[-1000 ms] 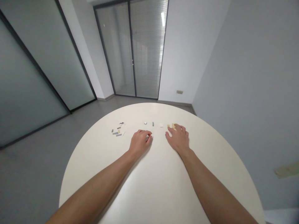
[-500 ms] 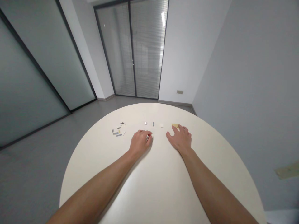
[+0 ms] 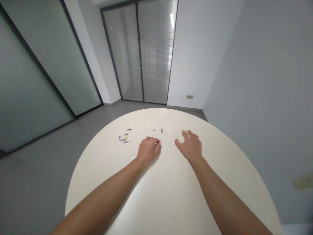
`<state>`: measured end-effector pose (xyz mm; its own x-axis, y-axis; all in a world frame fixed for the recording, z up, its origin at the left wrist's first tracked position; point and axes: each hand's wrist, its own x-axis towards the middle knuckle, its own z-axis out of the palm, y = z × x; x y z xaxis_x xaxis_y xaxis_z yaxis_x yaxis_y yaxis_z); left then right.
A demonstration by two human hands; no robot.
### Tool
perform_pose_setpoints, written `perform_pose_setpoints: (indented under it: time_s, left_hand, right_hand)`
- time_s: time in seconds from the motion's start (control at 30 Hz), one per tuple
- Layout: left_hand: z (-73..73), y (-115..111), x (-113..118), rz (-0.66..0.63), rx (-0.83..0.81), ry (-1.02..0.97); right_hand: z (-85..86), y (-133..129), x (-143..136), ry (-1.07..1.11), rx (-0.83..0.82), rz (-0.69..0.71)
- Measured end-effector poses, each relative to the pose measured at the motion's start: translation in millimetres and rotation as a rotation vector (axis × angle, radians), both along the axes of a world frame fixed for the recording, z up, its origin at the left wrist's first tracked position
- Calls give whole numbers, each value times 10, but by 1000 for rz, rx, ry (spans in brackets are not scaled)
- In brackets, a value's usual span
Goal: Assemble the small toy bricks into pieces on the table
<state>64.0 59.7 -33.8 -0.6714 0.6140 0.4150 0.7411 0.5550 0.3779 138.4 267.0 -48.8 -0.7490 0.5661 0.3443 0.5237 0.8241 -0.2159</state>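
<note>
We observe a large white table with a smooth, rounded top (image 3: 161,199), its near part bearing a soft sheen. The person's left hand (image 3: 148,149) rests on it with fingers curled and thumb close to the forefinger; we cannot tell whether anything is inside. The right hand (image 3: 191,147) lies palm down, thumb spread well away from the fingers, gripping nothing that we can see; its foremost fingertips reach a flat yellow piece (image 3: 185,132) near the far side of the table and partly cover it.

To the left of that piece we record, in a loose row, a small white square (image 3: 170,132), a narrow grey block (image 3: 161,130) and a tiny silvery piece (image 3: 154,130). Further left lies a scattered group of small grey, yellow, white and dark pieces (image 3: 126,142).

Around the table we note a grey floor (image 3: 36,189), dark-framed frosted glass panels (image 3: 41,32) at left, dark-framed glazing with horizontal blinds (image 3: 156,58) ahead, and pale walls (image 3: 264,85) carrying two beige plates (image 3: 189,97).
</note>
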Motion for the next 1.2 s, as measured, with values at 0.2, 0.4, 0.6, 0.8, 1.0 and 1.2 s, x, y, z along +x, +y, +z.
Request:
perform_pose_setpoints:
  time_s: [0.2,0.4,0.6,0.8,1.0,1.2]
  left_hand:
    - [20,2,9,43,-31,31]
    - [56,-79,-79,150,-143,113]
    - [102,-196,-136,353,-249,166]
    - [133,-220,-73,493,-380,141]
    - [118,-199,-64,460,-421,154]
    - [96,-177,-30,377,-367,143]
  right_hand:
    - [6,-94,33,44,53,72]
    - [35,-152,66,-28,44,110]
    - [58,-156,99,-37,50,144]
    - [71,-159,104,-43,50,141]
    - [69,-158,96,-43,47,139]
    - [77,-172,96,-50,56,137]
